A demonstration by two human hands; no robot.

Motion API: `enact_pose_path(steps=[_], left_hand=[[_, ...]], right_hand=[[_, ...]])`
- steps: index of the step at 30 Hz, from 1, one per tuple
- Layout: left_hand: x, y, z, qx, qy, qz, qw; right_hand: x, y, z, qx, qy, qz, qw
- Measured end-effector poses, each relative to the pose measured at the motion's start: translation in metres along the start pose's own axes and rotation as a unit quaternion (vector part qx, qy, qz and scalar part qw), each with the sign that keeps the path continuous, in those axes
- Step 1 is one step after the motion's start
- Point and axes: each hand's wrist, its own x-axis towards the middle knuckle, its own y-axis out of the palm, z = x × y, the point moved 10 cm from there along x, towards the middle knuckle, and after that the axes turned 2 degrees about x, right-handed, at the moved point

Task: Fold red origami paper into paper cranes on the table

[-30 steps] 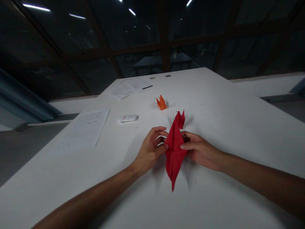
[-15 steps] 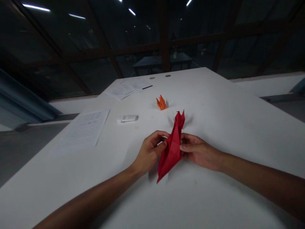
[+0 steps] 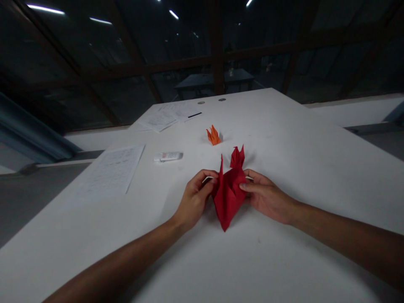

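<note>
Between my two hands is a piece of red origami paper, partly folded, with a pointed tip toward me and a thin upright point on its left. My left hand pinches its left side with thumb and fingers. Gripping the right side is my right hand, its thumb on the near face and the other fingers partly hidden behind. Just beyond the held paper stands a smaller red origami figure. Farther back, an orange origami figure sits upright on the white table.
A white tube lies left of the orange figure. Printed sheets rest on the left side, and more papers with a dark pen are farther back. Dark windows rise behind the table.
The red paper in my hands has turned and opened wider, its near tip shifting right and its upright point now showing. The small red figure behind is more clearly separate.
</note>
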Motion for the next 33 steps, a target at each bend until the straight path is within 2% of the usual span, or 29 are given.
enact_pose_path(steps=[4, 6, 8, 11, 16, 19, 22, 24, 25, 28, 31, 33], left_hand=[[-0.005, 0.017, -0.007, 0.061, 0.024, 0.073, 0.995], [-0.006, 0.02, -0.007, 0.121, 0.027, 0.081, 0.989], [-0.004, 0.014, -0.004, 0.15, 0.019, 0.051, 0.987], [0.0, 0.0, 0.001, 0.101, 0.016, 0.003, 0.995], [0.002, -0.007, 0.004, 0.007, 0.026, -0.005, 1.0], [0.001, -0.008, 0.001, 0.033, 0.039, -0.012, 0.999], [0.001, -0.018, -0.01, 0.087, 0.069, -0.07, 0.991], [0.002, -0.021, -0.011, 0.068, 0.063, -0.087, 0.992], [0.003, -0.019, -0.009, 0.036, 0.049, -0.077, 0.995], [0.004, -0.002, -0.001, -0.074, 0.001, 0.002, 0.997], [0.0, 0.012, 0.0, -0.125, -0.022, 0.065, 0.99], [-0.002, 0.016, 0.001, -0.15, -0.037, 0.086, 0.984]], right_hand=[[-0.002, 0.001, 0.007, -0.007, -0.024, -0.012, 1.0], [-0.003, 0.002, 0.01, -0.022, -0.041, -0.009, 0.999], [-0.003, 0.001, 0.013, -0.046, -0.061, -0.012, 0.997], [-0.003, -0.002, 0.023, -0.073, -0.103, -0.031, 0.992], [-0.003, -0.009, 0.033, -0.066, -0.147, -0.068, 0.985], [-0.004, -0.012, 0.035, -0.071, -0.154, -0.086, 0.982], [-0.005, -0.013, 0.036, -0.08, -0.164, -0.09, 0.979], [-0.007, -0.012, 0.037, -0.087, -0.178, -0.086, 0.976], [-0.008, -0.012, 0.038, -0.09, -0.185, -0.081, 0.975], [-0.012, -0.013, 0.038, -0.103, -0.199, -0.074, 0.972], [-0.017, -0.021, 0.037, -0.136, -0.202, -0.092, 0.966], [-0.02, -0.025, 0.036, -0.166, -0.201, -0.098, 0.961]])
